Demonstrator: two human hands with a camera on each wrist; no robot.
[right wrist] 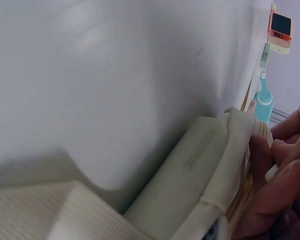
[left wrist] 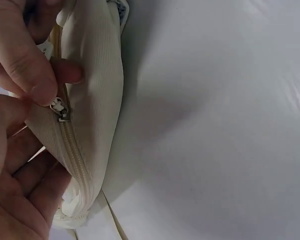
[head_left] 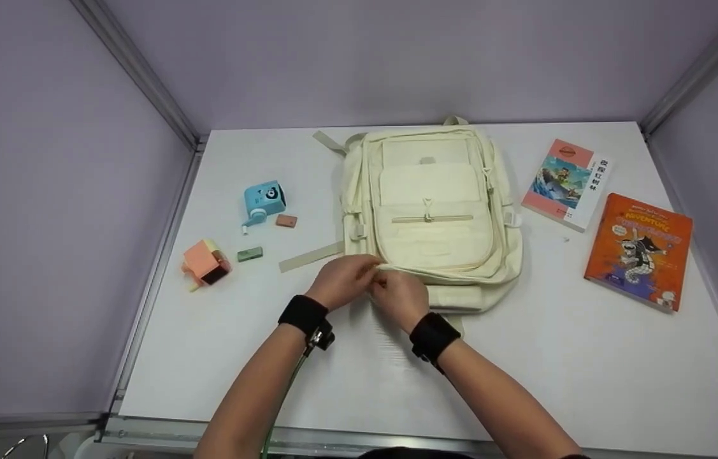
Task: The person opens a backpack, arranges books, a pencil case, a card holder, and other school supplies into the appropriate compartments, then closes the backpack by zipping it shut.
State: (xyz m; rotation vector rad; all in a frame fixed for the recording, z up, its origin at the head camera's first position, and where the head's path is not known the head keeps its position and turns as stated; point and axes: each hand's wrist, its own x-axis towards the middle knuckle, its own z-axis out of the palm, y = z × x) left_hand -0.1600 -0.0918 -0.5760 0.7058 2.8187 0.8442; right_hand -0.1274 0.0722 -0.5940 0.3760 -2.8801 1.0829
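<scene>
A cream backpack (head_left: 429,182) lies on the white table, its front pocket facing up. Both hands meet at its near left corner. In the left wrist view, my right hand (head_left: 402,297) pinches a metal zipper pull (left wrist: 57,106) between thumb and finger. My left hand (head_left: 343,280) grips the fabric beside the zipper (left wrist: 75,150), fingers curled behind the bag's edge. The zipper teeth are joined below the slider in that view. In the right wrist view, the seam gapes beside the right hand's fingers, and patterned contents show inside.
To the left lie a blue crank pencil sharpener (head_left: 266,197) with a panda print, a brown block (head_left: 286,220), a green block (head_left: 250,254) and a pink boxy item (head_left: 204,262). A pink-and-white book (head_left: 566,185) and an orange book (head_left: 640,252) lie at the right.
</scene>
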